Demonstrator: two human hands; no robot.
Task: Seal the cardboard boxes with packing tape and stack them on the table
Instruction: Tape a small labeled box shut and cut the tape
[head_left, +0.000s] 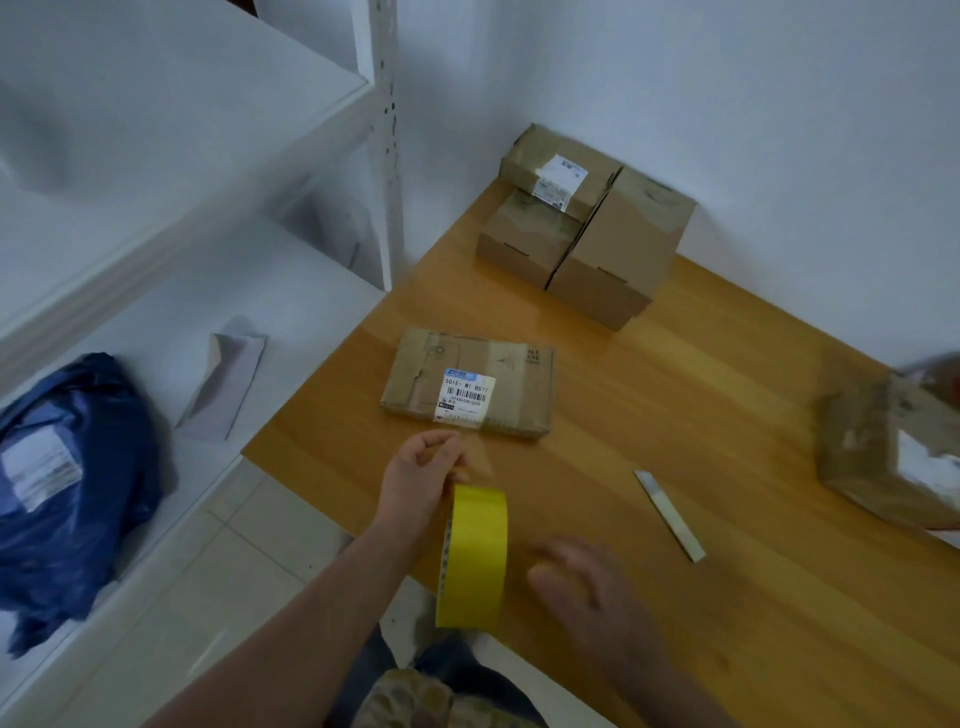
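sealing looks just begun: the left hand (423, 475) pinches the free end of the yellow tape roll (475, 556), just short of the flat labelled box (498, 384) on the wooden table (727, 415). the right hand (576, 577) is blurred beside the roll, its grip unclear. next, probably, lay tape along the box seam.

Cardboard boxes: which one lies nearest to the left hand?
The flat box with the white barcode label, just beyond the left hand. The stacked boxes stand in the far corner; the blurred box sits at the right edge.
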